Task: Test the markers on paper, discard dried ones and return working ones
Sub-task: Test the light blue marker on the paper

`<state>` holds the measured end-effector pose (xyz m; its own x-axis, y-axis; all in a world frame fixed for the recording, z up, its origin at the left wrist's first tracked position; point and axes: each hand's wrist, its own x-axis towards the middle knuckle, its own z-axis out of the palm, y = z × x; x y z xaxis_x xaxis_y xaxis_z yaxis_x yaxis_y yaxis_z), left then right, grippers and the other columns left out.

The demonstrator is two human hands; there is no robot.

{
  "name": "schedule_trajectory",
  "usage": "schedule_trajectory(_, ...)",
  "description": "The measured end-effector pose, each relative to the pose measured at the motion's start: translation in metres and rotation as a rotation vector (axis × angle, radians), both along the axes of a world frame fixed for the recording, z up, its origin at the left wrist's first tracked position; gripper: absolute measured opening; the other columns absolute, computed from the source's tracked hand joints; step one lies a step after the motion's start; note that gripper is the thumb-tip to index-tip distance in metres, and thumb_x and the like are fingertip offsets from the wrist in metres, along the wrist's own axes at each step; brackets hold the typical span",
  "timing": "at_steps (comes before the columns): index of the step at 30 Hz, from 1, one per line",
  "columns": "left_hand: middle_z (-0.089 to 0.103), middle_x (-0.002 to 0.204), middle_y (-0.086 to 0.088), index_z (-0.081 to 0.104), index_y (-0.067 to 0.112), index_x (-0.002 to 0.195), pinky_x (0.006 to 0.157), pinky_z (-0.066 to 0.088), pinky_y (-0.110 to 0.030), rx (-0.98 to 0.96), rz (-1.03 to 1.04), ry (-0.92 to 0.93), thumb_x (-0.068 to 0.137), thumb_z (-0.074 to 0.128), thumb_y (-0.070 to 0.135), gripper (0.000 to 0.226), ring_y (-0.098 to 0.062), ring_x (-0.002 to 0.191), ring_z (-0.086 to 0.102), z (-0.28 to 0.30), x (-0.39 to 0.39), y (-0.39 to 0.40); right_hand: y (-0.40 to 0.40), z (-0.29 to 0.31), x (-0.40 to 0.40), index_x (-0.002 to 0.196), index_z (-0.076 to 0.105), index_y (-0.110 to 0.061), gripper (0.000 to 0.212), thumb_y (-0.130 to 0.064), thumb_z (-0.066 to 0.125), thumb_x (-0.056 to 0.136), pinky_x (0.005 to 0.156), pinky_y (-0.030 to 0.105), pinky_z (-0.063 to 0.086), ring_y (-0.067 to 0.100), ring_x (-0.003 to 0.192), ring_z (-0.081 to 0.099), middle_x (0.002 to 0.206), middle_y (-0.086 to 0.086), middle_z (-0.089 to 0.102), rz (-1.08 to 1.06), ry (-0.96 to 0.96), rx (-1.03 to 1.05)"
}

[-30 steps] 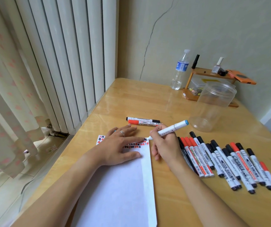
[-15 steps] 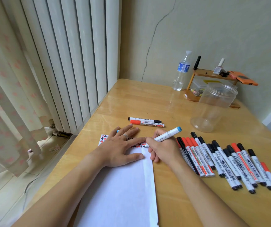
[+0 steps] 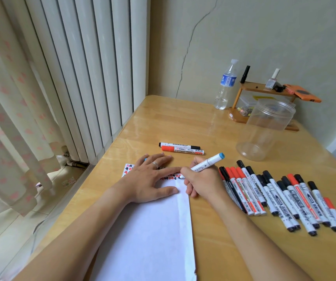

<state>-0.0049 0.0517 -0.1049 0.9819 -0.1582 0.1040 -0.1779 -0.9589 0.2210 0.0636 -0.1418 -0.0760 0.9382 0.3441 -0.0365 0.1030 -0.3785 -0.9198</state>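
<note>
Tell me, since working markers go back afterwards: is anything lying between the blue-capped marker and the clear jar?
Nothing visible blocks it. The right hand holds the blue-capped marker at the paper; bare table separates it from the clear jar. The marker row lies nearer the person, off that line.

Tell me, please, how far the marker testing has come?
Early stage. Done: red and black marks at the paper's top edge; two markers lie apart. In hand: the right hand holds a blue-capped marker, tip on the paper; the left hand presses the sheet flat. Left: the row of markers; the jar looks empty.
</note>
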Motion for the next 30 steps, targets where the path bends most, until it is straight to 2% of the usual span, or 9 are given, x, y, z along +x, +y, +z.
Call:
schedule_trajectory(3,0.018,0.168,0.012,0.022,0.060,0.151,0.126,0.002,-0.046,-0.009,-0.001,-0.010,0.085,0.023,0.087,0.071,-0.008,0.155,0.002,-0.0007,-0.0002,0.0002,-0.0017,0.0002,-0.0010,0.080,0.049,-0.003,0.022,-0.013,0.068,0.086,0.039,0.023,0.039,0.023,0.037,0.055,0.058,0.013,0.067,0.004,-0.002,0.012)
schedule_trajectory(12,0.020,0.167,0.012,0.023,0.060,0.150,0.126,0.003,-0.047,-0.033,0.001,-0.011,0.084,0.026,0.088,0.072,-0.007,0.155,0.004,-0.0015,0.0004,0.0012,-0.0018,0.0017,-0.0009,0.079,0.051,-0.007,0.020,-0.015,0.068,0.085,0.041,0.024,0.040,0.024,0.038,0.055,0.058,0.013,0.068,-0.004,0.000,0.004)
schedule_trajectory(16,0.020,0.167,0.013,0.023,0.061,0.150,0.126,0.003,-0.046,-0.039,0.004,-0.010,0.083,0.025,0.089,0.073,-0.006,0.154,0.004,-0.0014,0.0018,0.0007,-0.0018,0.0001,-0.0019,0.084,0.051,-0.002,0.021,-0.015,0.067,0.088,0.040,0.024,0.039,0.022,0.037,0.055,0.059,0.012,0.067,-0.001,-0.004,0.008)
schedule_trajectory(24,0.023,0.166,0.013,0.025,0.059,0.150,0.126,0.005,-0.048,-0.061,-0.004,-0.032,0.083,0.030,0.088,0.074,-0.005,0.154,0.006,-0.0017,0.0011,0.0004,-0.0012,0.0022,-0.0009,0.078,0.052,-0.010,0.019,-0.015,0.067,0.088,0.040,0.023,0.039,0.022,0.037,0.055,0.059,0.012,0.067,0.012,0.005,0.003)
schedule_trajectory(28,0.027,0.164,0.010,0.029,0.052,0.154,0.125,0.012,-0.048,-0.162,-0.013,-0.059,0.086,0.039,0.083,0.075,-0.003,0.152,0.014,0.0004,-0.0005,0.0022,-0.0011,0.0010,-0.0006,0.078,0.052,-0.011,0.021,-0.018,0.068,0.089,0.040,0.024,0.040,0.023,0.038,0.055,0.061,0.014,0.068,0.000,-0.003,-0.008)
schedule_trajectory(30,0.029,0.162,0.006,0.034,0.046,0.154,0.124,0.018,-0.043,-0.290,-0.001,-0.075,0.091,0.045,0.070,0.068,-0.003,0.150,0.020,0.0026,-0.0004,0.0033,-0.0016,0.0012,0.0001,0.078,0.051,-0.011,0.020,-0.018,0.067,0.088,0.040,0.023,0.039,0.024,0.038,0.054,0.059,0.013,0.068,0.003,-0.005,-0.020)
